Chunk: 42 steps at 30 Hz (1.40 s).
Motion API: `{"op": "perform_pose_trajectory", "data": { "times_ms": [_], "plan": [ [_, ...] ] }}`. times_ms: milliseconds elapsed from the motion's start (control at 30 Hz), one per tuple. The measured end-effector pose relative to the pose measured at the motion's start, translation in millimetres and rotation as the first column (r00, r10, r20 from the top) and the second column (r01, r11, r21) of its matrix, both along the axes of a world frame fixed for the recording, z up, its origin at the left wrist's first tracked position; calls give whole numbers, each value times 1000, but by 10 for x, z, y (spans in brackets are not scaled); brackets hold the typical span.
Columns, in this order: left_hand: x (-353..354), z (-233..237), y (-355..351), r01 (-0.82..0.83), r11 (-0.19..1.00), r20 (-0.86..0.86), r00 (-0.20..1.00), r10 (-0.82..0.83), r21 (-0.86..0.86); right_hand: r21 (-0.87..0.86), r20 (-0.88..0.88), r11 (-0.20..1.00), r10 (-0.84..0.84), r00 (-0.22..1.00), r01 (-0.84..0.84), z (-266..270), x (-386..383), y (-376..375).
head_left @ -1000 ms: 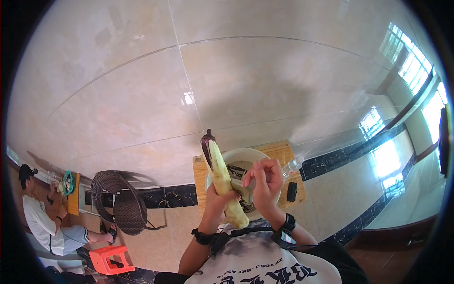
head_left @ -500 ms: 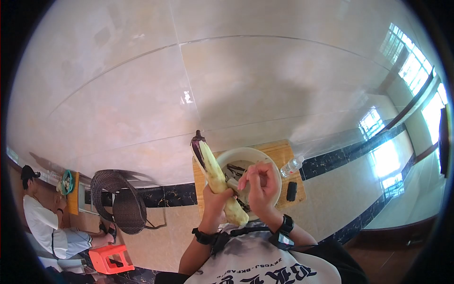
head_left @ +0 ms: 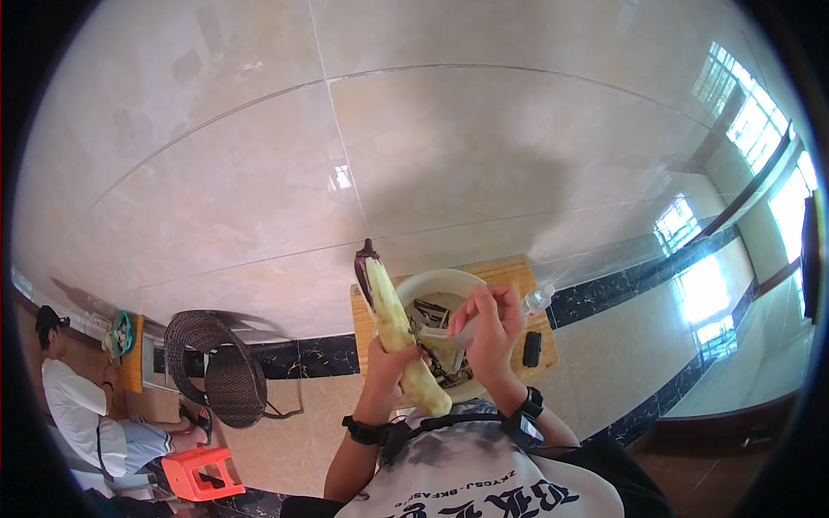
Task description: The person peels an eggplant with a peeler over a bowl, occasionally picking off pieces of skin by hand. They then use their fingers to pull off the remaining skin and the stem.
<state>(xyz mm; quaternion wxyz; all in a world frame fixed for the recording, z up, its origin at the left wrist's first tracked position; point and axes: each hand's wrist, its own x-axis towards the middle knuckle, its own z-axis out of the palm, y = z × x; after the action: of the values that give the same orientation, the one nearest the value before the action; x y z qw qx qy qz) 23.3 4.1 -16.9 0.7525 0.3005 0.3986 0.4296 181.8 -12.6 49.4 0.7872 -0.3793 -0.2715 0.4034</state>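
Pale peeled eggplant [head_left: 393, 324] in left hand [head_left: 387, 369], peeler [head_left: 442, 333] in right hand [head_left: 495, 335].

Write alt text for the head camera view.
A person's left hand grips a mostly peeled eggplant while the right hand holds a peeler against it, above a bowl of peelings on a wooden table. Another person sits nearby.

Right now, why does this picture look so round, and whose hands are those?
It comes from one camera worn on a person's head, looking down; the lens bends everything round. Their left hand grips a long pale eggplant with a purple tip, mostly peeled. Their right hand holds a small light-coloured peeler against it. Underneath, a round white bowl of dark peelings sits on a small wooden table, with a clear plastic bottle and a flat black phone. Another person sits far left.
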Motion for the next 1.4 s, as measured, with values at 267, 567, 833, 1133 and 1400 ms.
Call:
{"op": "perform_pose_trajectory", "data": {
  "times_ms": [267,567,833,1133,1400],
  "plan": [
    [-35,111,-37,108,994,48,993,-108,-5,-67,-186,998,1,982,-14,-9,109,88],
    [4,83,-20,78,997,4,997,-78,16,-79,-273,997,1,962,-23,-91,190,106],
    [-22,36,-28,101,995,92,990,-103,26,-120,-421,989,27,906,-85,-160,322,156],
    [-76,33,-73,101,986,157,980,-121,130,-153,-548,976,48,835,-156,-290,395,186],
    [-61,33,-72,82,986,168,980,-106,143,-139,-519,981,47,854,-138,-220,376,164]
  ]
}}
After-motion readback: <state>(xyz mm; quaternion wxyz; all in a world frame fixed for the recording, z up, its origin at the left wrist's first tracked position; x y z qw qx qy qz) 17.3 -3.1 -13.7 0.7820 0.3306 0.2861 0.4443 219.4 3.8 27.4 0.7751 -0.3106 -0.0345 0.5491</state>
